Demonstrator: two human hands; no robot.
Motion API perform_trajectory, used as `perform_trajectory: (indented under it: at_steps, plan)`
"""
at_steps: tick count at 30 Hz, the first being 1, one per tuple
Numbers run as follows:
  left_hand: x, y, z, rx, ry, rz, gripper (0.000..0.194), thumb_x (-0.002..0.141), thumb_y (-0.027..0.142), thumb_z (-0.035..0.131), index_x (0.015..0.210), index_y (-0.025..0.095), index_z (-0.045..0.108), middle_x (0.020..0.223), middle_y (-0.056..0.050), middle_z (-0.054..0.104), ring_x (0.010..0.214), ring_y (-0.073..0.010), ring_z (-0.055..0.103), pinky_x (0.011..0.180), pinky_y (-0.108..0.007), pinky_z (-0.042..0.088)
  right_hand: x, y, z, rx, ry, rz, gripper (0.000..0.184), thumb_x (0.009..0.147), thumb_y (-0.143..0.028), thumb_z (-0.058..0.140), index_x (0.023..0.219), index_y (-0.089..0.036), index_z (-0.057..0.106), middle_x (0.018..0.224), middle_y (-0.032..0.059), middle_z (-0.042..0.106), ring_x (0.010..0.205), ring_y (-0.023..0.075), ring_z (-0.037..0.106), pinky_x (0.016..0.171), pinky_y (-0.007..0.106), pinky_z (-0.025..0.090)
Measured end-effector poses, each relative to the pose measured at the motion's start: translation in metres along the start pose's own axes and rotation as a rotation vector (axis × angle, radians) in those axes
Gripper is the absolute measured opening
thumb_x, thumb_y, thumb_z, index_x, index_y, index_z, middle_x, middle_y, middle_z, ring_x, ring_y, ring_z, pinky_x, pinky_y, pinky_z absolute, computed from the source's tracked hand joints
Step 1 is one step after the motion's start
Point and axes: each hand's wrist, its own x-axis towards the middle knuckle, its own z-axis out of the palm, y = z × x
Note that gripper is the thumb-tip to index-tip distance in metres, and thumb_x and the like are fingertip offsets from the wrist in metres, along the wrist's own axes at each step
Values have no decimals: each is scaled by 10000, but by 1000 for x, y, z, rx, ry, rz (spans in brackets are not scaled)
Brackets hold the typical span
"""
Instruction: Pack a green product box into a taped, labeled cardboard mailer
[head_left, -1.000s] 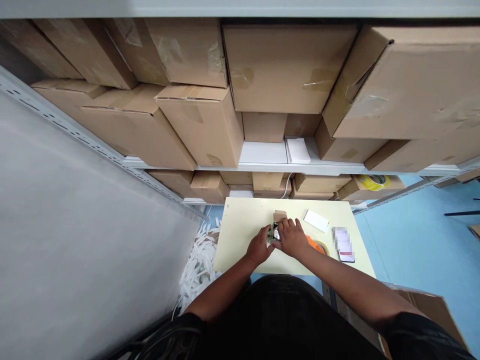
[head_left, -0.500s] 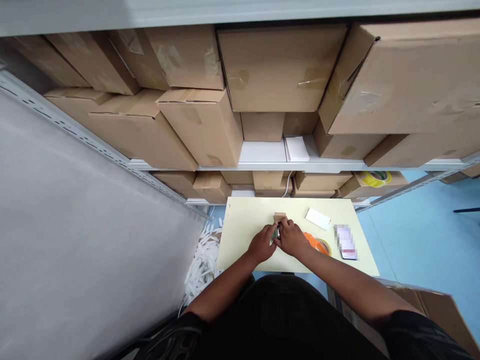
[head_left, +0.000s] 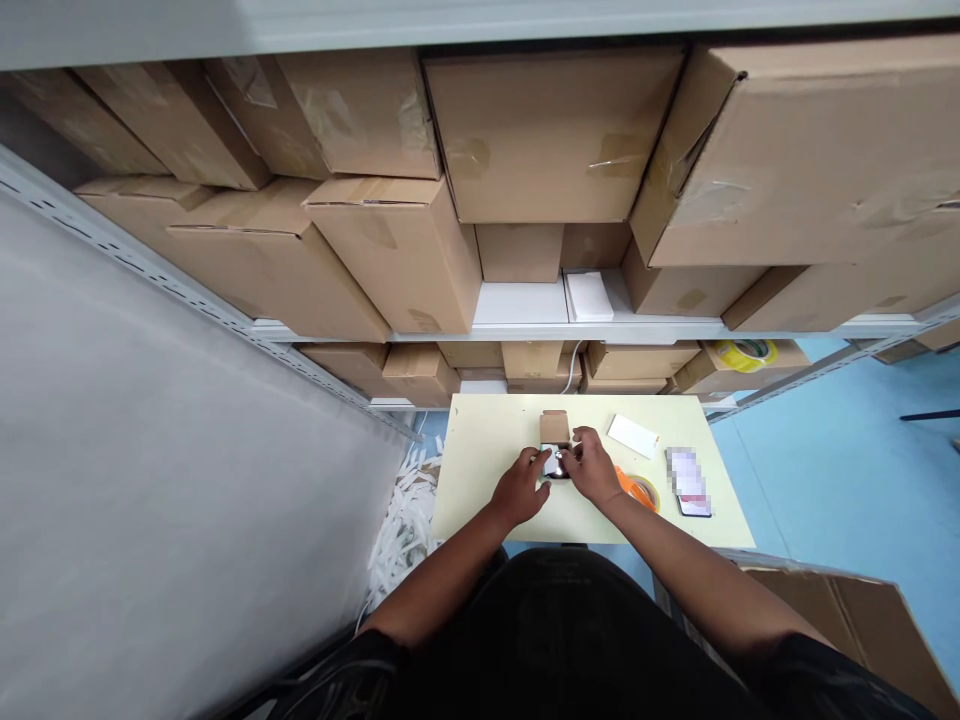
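A small brown cardboard box stands open on the pale yellow table, its lid flap up. My left hand and my right hand meet just in front of it. Between their fingertips they pinch a small shiny dark item at the box's mouth. I cannot make out what the item is.
On the table to the right lie a white card, an orange tape dispenser and a phone. Stacked cardboard boxes fill the shelves behind. White scraps litter the floor at left. An open carton sits at lower right.
The box's lid flap now stands open and the shiny item shows between my fingers. Both hands have shifted slightly toward the box.
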Motion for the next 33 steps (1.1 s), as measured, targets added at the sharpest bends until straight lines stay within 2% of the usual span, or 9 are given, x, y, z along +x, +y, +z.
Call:
perform_trajectory:
  at_steps: [2,4,9,13,17,20,25,29,33]
  plan:
    - [-1,-1,0,-11,3,1,693,903,223,615,1561,304,415,1404,-107,505,1241,-279,597,1041,-447,563,-7,9,-2,163,16,58,313,950,-368,507,1203,-199,582,1035,67,715,859,232,696,804,407,599]
    - [-2,-1,-1,-36,0,14,658,933,266,610,1563,303,426,1403,-104,516,1253,-272,591,1056,-444,553,-17,18,-4,199,-13,-23,301,966,-381,499,1186,-215,619,1133,87,709,1014,245,700,880,422,599]
    - [4,-3,-8,-235,31,0,447,1002,331,544,1444,283,589,1292,-94,581,1174,-233,632,1021,-393,565,-38,27,1,-130,-93,-278,363,990,-350,541,1317,-239,652,1489,155,527,1263,298,622,1055,503,546]
    - [39,-6,-17,-375,149,-212,426,970,285,563,1389,244,625,1331,-99,610,1017,-198,668,942,-371,577,-37,22,7,-257,-87,-269,374,1037,-351,479,1352,-226,636,1504,164,508,1215,289,653,982,477,599]
    - [79,-1,-35,-556,111,-388,464,950,309,588,1405,218,591,1334,-102,662,928,-183,685,901,-371,571,-34,22,8,-263,-93,-273,339,1028,-325,493,1321,-236,638,1510,152,521,1204,285,667,979,475,603]
    - [81,7,-49,-621,118,-242,338,977,366,559,1254,206,668,1193,-76,713,1013,-199,681,920,-353,560,-33,25,8,-199,-55,-236,302,999,-309,530,1272,-227,628,1495,154,543,1227,293,659,1005,489,588]
    - [42,12,-47,-321,125,16,189,947,330,611,1031,212,732,1094,-69,705,1093,-228,639,1030,-402,522,-33,29,8,-73,-25,-129,407,937,-310,613,1327,-220,539,1335,144,658,1019,264,724,891,455,614]
    - [21,5,-28,-205,118,104,192,923,240,633,1092,211,720,1204,-85,664,1159,-228,635,1060,-405,534,-36,32,11,-44,-11,-61,483,920,-316,637,1376,-241,498,1190,104,719,915,247,734,814,433,622]
    - [16,-5,-18,-71,98,174,265,980,196,533,1185,203,701,1281,-99,634,1193,-232,636,1053,-415,558,-38,38,14,-26,6,-185,399,930,-307,617,1320,-253,551,1389,132,637,941,232,723,859,448,625]
